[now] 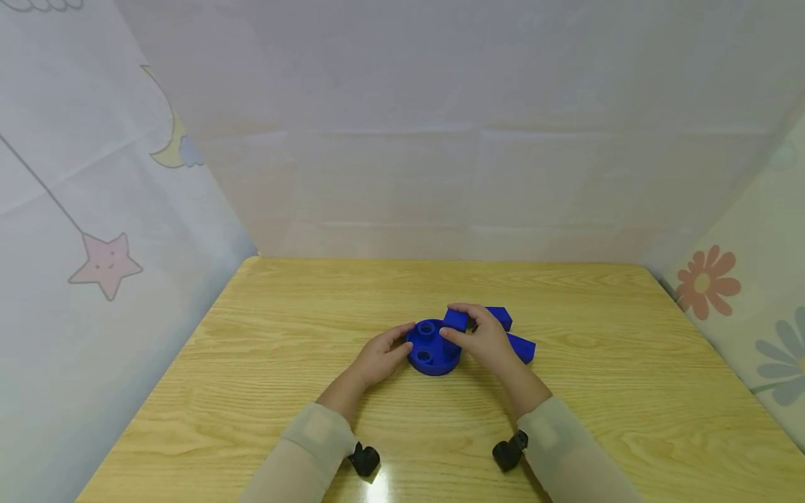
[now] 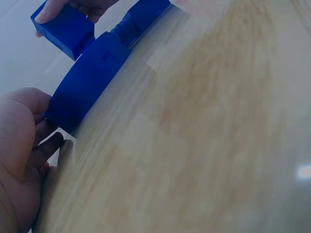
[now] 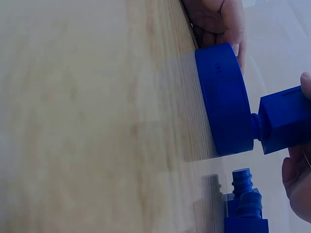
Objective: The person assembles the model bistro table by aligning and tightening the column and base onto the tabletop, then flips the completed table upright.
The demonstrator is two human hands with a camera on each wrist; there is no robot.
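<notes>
A round blue base (image 1: 431, 349) with holes in its top sits in the middle of the wooden table (image 1: 289, 328). My left hand (image 1: 381, 355) rests against its left side, fingers curved round the rim (image 2: 82, 87). My right hand (image 1: 483, 339) pinches a blue block (image 1: 455, 321) whose threaded peg stands in one of the base's holes (image 3: 284, 119). Two more blue blocks (image 1: 520, 347) lie just right of the base, partly hidden by my right hand; their threaded pegs (image 3: 243, 191) show in the right wrist view.
Pale patterned fabric walls close in the table on the left (image 1: 107, 265), back and right (image 1: 711, 279). Bare wood runs all round the base. Black wrist-camera mounts (image 1: 365, 460) sit at both sleeves.
</notes>
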